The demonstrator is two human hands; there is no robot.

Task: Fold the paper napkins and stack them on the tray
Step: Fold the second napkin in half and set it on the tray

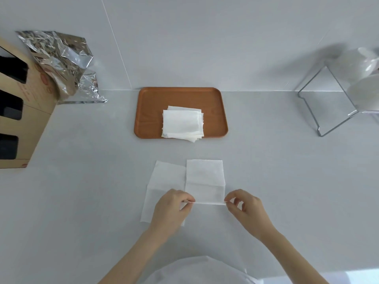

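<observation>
Hands meet over a white paper napkin [204, 177] lying on the pale grey counter [82, 171]: the left hand [171, 210] pinches the napkin's near left corner between thumb and forefinger, and the right hand [245, 208] pinches the near right corner the same way, its other fingers loosely curled. Between the two pinches the near edge is lifted off the surface and drawn into a straight line, while the far part of the napkin lies flat with a faint crease running across it. Partly under this napkin, and under the left hand, a second unfolded sheet [164, 181] lies flat, sticking out to the left and a little nearer the person. Further back, against the wall, sits a brown wooden tray [147, 111] — on its near right part rests a stack of folded napkins [182, 124], the layers slightly askew, with a corner or two overhanging the tray's near rim. The stack is well apart from the napkin being held. At the far left stand a cardboard box [26, 111] with dark openings and a crumpled silver foil bag [61, 62] leaning beside it. At the far right a wire rack [328, 111] holds white dishes [361, 78], blurred.
</observation>
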